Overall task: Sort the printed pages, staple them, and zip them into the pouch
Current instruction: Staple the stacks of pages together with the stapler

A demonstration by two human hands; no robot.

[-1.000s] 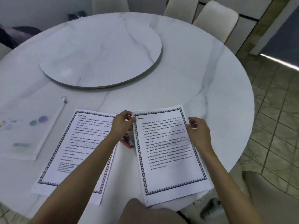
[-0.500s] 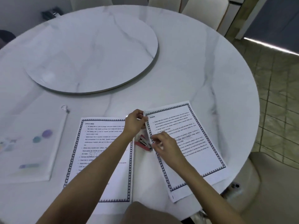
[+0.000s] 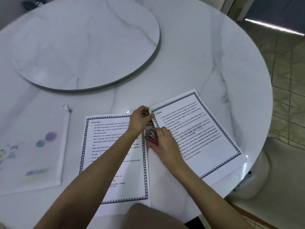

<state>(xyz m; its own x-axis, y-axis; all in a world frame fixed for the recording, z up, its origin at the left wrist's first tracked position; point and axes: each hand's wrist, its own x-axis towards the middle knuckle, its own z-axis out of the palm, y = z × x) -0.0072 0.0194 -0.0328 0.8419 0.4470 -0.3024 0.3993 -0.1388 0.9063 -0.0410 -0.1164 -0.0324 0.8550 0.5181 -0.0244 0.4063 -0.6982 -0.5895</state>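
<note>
**Stapler near the corner**

The pouch (image 3: 33,151) lies flat far left, one printed sheet (image 3: 99,146) beside it. My left hand (image 3: 140,119) pinches the top corner of the right-hand pages (image 3: 206,138); my right hand (image 3: 166,146) curls round the stapler (image 3: 152,137). Thin paper slides and flops, I judge, so that corner is the place to pinch.

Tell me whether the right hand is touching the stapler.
Touching. The head view shows the right hand gripping the red stapler, with the thumb above it, the fingers curled beneath, and no gap between them.
</note>
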